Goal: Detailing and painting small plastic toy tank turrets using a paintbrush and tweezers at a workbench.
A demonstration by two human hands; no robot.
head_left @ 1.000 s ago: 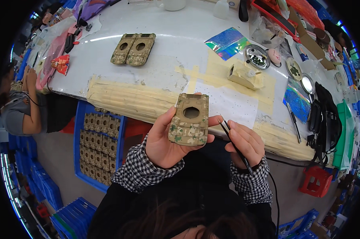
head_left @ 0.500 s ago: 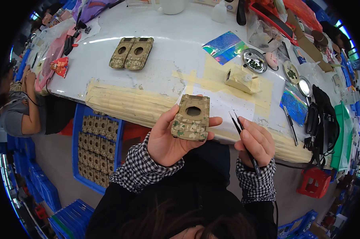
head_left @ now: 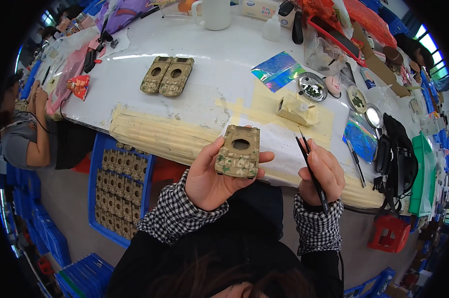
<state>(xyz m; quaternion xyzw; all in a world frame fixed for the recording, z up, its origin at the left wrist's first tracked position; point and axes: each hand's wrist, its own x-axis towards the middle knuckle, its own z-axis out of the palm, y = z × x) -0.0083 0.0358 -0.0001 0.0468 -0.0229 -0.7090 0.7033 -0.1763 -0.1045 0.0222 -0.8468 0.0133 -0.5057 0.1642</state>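
camouflage paint in tan, green and brown covers the small model tank hull (head_left: pixel 238 152), a flat rectangular shell with a round hole in its upper face, held up in front of the near edge of the table (head_left: pixel 219 64). the left hand (head_left: pixel 212 174) grips it from the side and from below, thumb along its left edge and fingers curled behind it, with fingertips showing past its right side. the right hand (head_left: pixel 322 172) is closed around a thin black brush (head_left: pixel 311 171), pinched between thumb and fingers, its two fine tips pointing up and toward the table, near the hull but not touching it. both wrists wear black-and-white checked cuffs. on the table well beyond the hands lie two more camouflaged hulls (head_left: pixel 167 76) side by side, touching. a pale yellow block (head_left: pixel 295 110) sits on strips of masking tape just above the brush tips, and a small round metal dish (head_left: pixel 312 87) with dark bits stands beyond it, next to a shiny iridescent sheet (head_left: pixel 277 71). below the table on the left, a blue crate (head_left: pixel 119 186) holds rows of similar tan pieces. another person sits at the far left edge.
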